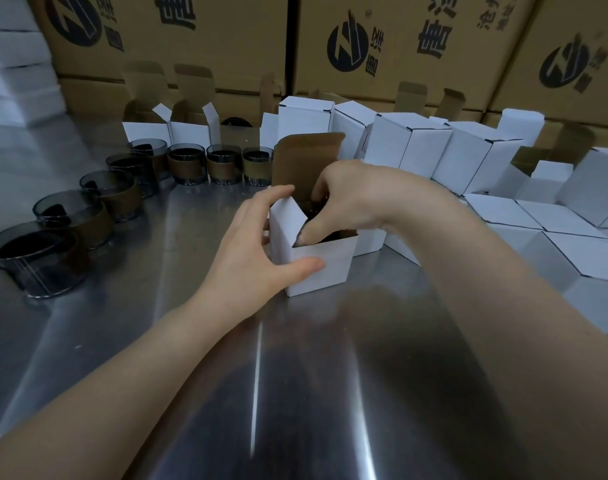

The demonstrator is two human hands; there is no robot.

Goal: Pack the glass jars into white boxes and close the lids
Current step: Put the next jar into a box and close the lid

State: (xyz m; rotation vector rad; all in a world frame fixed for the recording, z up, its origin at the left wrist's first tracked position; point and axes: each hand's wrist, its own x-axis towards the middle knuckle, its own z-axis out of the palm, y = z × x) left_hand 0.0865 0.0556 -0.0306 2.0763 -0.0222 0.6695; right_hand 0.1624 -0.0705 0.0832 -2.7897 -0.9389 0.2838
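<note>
**Jar going straight down into the open box**

The white box stood upright on the worktop, mouth up, with its brown-lined lid flap raised at the far side. The right hand was over that mouth, its fingers curled down inside it. They appeared to grip the rim of a dark jar already partly sunk in the box. The jar's axis ran vertically, in line with the box, so the remaining travel looked to be straight down.

The left hand clasped the box's near-left corner, thumb on the front face and fingers on the left side flap, steadying it.

The unpacked jars curved away to the left, nearer the left hand. Closed boxes crowded just right of and behind the open one. The upright lid flap and side flaps would need folding once the right hand came out.
</note>
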